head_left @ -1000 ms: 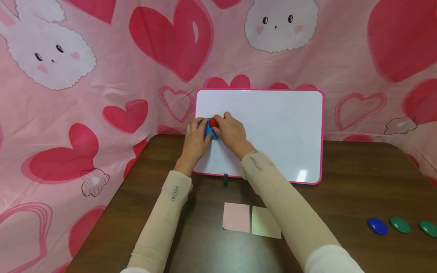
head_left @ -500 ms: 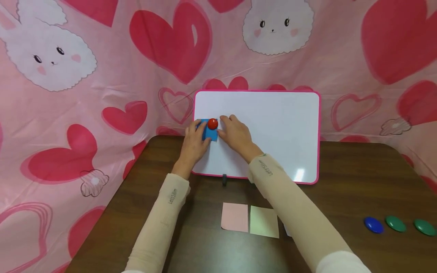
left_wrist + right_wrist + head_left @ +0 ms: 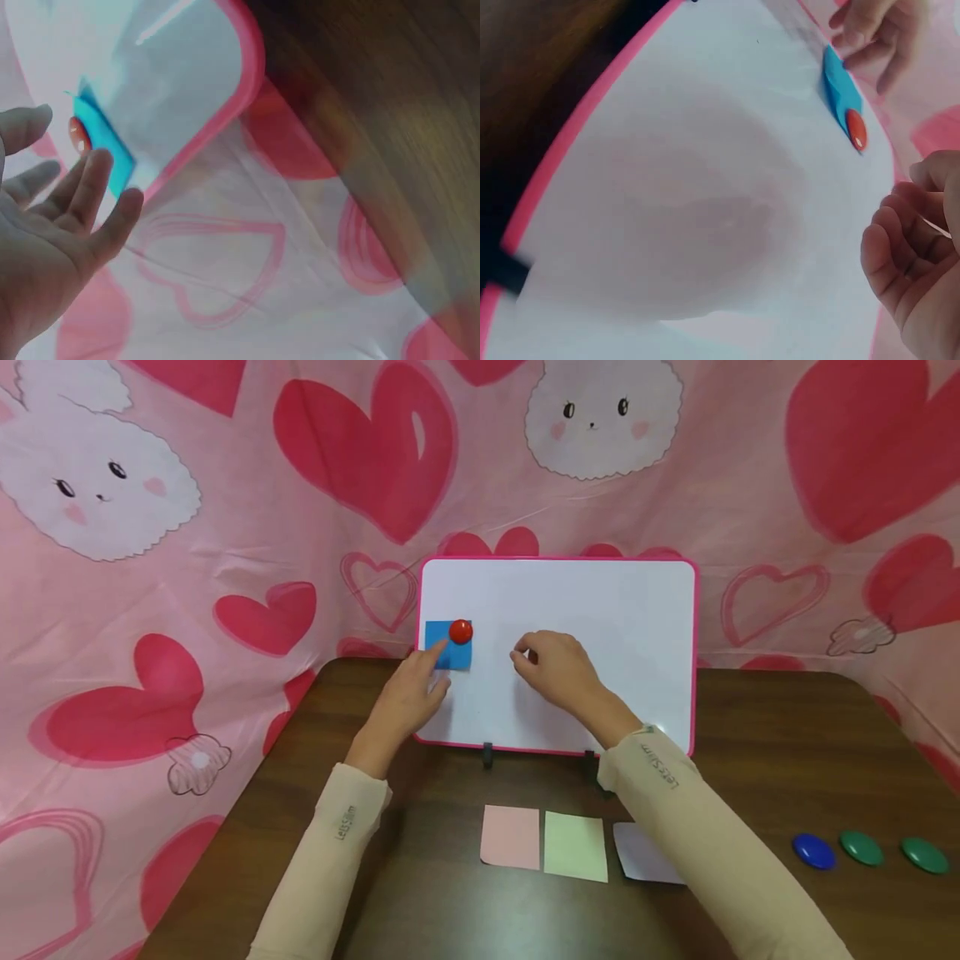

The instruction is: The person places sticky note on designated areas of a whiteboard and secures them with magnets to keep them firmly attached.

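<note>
A blue sticky note [image 3: 461,658] lies against the left part of a pink-rimmed whiteboard [image 3: 592,602], under a round red magnet [image 3: 461,632] at its upper right corner. My left hand [image 3: 401,697] hovers just in front of the note, fingers spread and holding nothing. In the left wrist view its fingertips stand near the note's edge. My right hand [image 3: 558,670] is in front of the board's middle, fingers loosely curled with nothing in them. The right wrist view shows the note [image 3: 840,86] bowed away from the board along its side, with the red magnet [image 3: 856,129] on it.
Pink [image 3: 510,837], pale green [image 3: 575,847] and lilac [image 3: 643,853] sticky notes lie on the wooden table [image 3: 420,877], the lilac one partly behind my right sleeve. A blue magnet [image 3: 814,852] and two green magnets [image 3: 861,847] lie at right. Dark feet [image 3: 487,755] support the board.
My right hand has let go of the red magnet and moved away to the right. The left hand has drawn back down and left from the blue note, which stays on the board.
</note>
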Tool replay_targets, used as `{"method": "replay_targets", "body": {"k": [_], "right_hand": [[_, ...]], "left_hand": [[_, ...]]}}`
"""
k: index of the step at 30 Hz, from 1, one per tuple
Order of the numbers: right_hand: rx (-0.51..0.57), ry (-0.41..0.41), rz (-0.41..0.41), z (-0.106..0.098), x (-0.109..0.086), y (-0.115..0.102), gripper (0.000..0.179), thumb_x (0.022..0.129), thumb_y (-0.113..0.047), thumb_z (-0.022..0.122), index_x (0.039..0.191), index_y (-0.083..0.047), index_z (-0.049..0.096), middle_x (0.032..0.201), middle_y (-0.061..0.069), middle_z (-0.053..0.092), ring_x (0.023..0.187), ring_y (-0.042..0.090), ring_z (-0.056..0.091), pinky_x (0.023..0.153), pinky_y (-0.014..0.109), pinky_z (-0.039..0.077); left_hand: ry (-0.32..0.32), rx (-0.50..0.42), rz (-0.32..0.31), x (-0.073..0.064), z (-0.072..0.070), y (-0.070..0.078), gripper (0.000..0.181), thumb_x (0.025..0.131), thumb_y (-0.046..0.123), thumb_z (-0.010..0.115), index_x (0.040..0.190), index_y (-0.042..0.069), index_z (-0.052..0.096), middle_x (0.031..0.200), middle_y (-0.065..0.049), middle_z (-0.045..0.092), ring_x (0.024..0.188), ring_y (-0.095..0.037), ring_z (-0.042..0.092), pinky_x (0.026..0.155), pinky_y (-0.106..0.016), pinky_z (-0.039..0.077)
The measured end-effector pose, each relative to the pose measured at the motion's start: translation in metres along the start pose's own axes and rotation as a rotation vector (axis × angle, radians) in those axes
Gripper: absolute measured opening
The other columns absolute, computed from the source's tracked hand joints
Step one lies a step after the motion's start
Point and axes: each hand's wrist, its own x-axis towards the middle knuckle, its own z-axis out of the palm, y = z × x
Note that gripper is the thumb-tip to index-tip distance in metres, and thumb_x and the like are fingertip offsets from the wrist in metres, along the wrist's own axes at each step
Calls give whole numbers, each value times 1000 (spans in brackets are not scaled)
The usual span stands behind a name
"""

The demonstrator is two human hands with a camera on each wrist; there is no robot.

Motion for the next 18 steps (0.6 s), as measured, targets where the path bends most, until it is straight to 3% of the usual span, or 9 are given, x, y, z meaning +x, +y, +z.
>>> {"method": "replay_targets", "body": {"k": [4, 11, 18], "right_hand": [[24, 18, -29, -14, -23, 11, 17, 98, -19, 63, 99, -7, 76, 82, 5, 66, 77, 23, 55, 73, 39, 47], [10, 2, -36, -31, -62, 33, 17, 98, -18, 62, 98, -7, 75, 82, 2, 63, 76, 21, 54, 73, 39, 45], [-3, -25, 5, -47, -105, 50, 15, 98, -16, 63, 102, -7, 75, 90, 2, 68, 79, 21, 57, 77, 43, 49]], "left_hand": [[-75, -22, 19, -15, -1, 6, 64, 98, 24, 67, 156, 18, 40, 133, -11, 58, 115, -28, 60, 90, -47, 54], [-243, -2, 104, -38, 11, 23, 53, 96, 25, 70, 146, 14, 54, 125, -7, 64, 108, -22, 62, 90, -40, 55], [-467, -13, 124, -54, 23, 30, 39, 95, 23, 72, 130, 9, 64, 106, -1, 66, 95, -18, 60, 85, -37, 54]]}}
